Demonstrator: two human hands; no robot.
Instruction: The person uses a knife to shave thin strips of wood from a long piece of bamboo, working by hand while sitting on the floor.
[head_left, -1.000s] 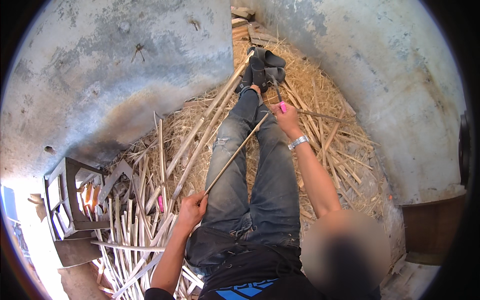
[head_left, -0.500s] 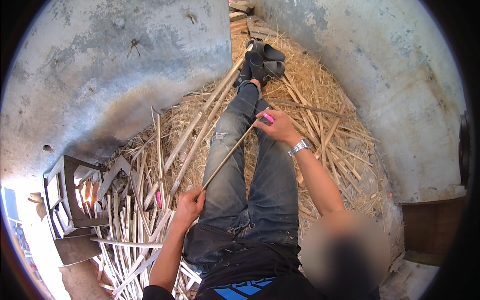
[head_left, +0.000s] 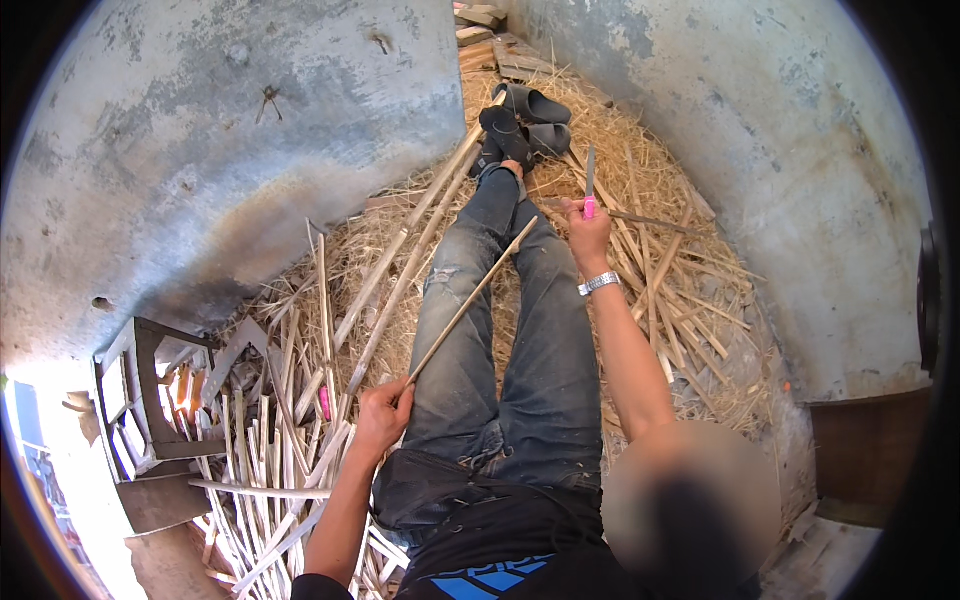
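In my left hand, closed by my left thigh, is the near end of a thin bamboo strip. The strip slants up and to the right across my jeans, and its far end lies over my right leg near the knee. My right hand grips the pink handle of a knife, blade pointing away from me. It is beyond and to the right of the strip's far end, apart from it. A silver watch is on my right wrist.
Long strips lie left of my legs. A pile of pale split strips stands at lower left beside a dark frame. Shavings and loose sticks cover the ground at right. Grey slippers sit by my feet, between concrete walls.
My right hand has left the strip and moved away and to the right, and the knife blade now shows plainly. The left hand still holds the strip in nearly the same place.
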